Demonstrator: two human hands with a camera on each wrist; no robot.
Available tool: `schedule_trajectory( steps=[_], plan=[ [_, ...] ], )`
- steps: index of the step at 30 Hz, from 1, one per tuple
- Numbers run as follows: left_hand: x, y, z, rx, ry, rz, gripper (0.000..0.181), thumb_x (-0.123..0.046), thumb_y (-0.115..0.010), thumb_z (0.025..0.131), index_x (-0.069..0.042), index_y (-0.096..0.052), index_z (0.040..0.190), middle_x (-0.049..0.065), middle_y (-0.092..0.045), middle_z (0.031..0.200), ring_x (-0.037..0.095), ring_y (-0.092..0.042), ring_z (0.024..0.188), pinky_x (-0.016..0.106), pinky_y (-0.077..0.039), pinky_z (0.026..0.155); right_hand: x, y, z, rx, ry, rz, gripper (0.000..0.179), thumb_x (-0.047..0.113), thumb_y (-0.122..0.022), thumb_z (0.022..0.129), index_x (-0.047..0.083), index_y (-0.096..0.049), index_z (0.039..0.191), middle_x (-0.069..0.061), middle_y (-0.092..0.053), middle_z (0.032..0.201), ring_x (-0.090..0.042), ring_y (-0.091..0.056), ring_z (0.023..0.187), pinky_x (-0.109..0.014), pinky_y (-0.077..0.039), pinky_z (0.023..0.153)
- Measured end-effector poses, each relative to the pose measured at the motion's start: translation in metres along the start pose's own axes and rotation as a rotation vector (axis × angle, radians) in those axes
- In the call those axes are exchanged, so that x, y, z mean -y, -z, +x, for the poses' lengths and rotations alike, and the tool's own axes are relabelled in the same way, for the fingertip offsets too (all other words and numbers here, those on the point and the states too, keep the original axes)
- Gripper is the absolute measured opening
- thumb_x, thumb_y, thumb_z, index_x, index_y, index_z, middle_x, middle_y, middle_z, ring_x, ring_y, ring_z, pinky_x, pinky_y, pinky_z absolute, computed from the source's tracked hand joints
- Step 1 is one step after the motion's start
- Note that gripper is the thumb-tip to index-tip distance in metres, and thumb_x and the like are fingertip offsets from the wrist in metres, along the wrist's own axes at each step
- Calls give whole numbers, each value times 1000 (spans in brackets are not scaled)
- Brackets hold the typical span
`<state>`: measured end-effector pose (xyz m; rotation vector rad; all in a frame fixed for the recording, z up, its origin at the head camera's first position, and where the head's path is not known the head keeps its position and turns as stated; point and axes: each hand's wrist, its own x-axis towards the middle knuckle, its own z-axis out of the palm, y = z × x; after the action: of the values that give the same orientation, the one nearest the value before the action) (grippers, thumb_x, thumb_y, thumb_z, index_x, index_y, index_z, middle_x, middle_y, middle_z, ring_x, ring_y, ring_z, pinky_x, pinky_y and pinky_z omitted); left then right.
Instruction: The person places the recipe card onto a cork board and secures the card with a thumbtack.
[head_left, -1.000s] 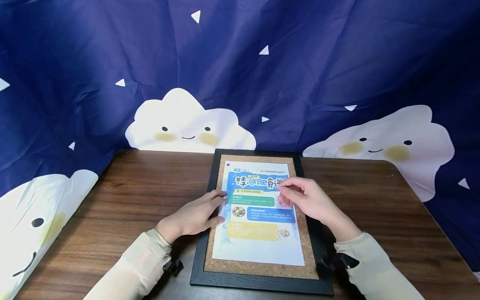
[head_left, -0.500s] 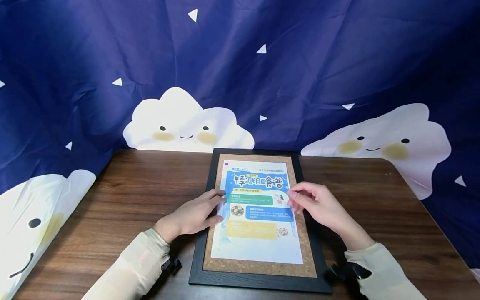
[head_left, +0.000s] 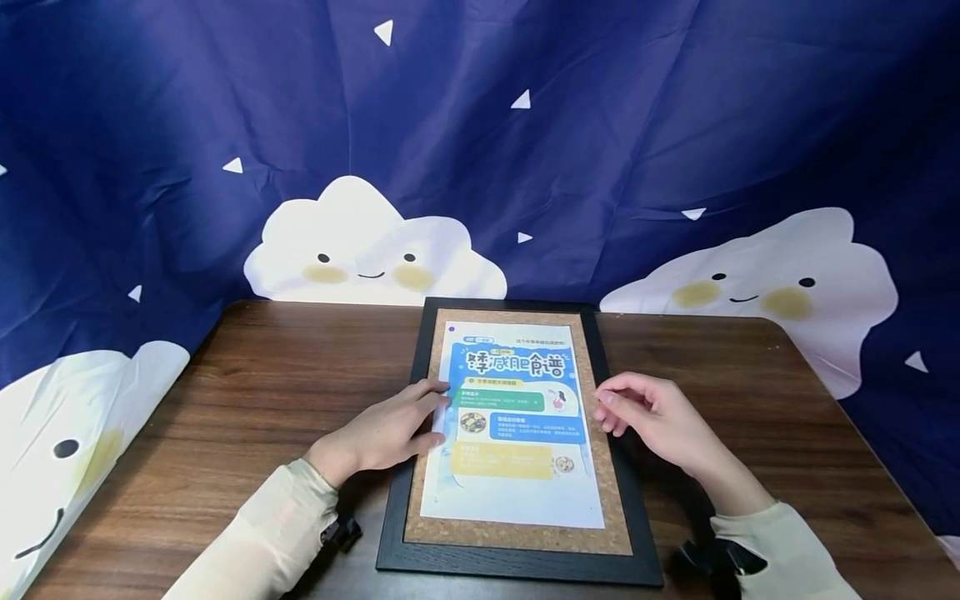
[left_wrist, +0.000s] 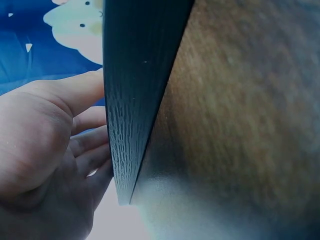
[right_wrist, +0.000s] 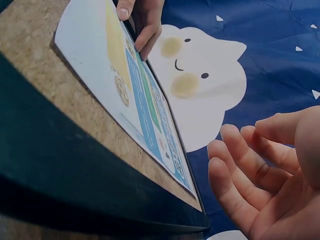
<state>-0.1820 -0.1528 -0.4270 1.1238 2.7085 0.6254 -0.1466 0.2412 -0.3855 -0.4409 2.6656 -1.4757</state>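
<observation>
A printed poster [head_left: 513, 492] in blue, green and yellow lies on a cork board [head_left: 525, 533] with a black frame [head_left: 517, 564]. A small purple dot, perhaps a pin, marks the poster's upper left corner. My left hand [head_left: 386, 429] rests over the frame's left side, its fingertips touching the poster's left edge. In the left wrist view, that hand [left_wrist: 55, 135] lies along the frame's outer side. My right hand [head_left: 667, 421] hovers by the right side of the frame, fingers loosely bent and thumb close to the index finger [right_wrist: 270, 150]. No object shows between them.
The board lies on a dark brown wooden table [head_left: 322, 350]. Behind the table hangs a blue curtain [head_left: 570, 167] printed with white clouds and triangles. Dark wrist-worn devices sit at both sleeves, the right one [head_left: 720, 557] beside the frame's lower right corner.
My right hand has moved right, off the poster's middle and over to the frame's right side. The left hand has stayed on the left edge.
</observation>
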Motion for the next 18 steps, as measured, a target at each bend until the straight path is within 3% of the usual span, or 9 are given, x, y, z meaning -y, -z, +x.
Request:
schedule_trajectory(
  steps=[18],
  plan=[
    [0, 0, -1, 1, 5, -6, 48, -24, -67, 109, 6, -59, 146, 21, -45, 165, 35, -50, 151, 49, -52, 113, -7, 16, -18, -55, -81, -42, 27, 15, -59, 112, -6, -70, 124, -14, -76, 97, -16, -72, 78, -31, -63, 71]
  ],
)
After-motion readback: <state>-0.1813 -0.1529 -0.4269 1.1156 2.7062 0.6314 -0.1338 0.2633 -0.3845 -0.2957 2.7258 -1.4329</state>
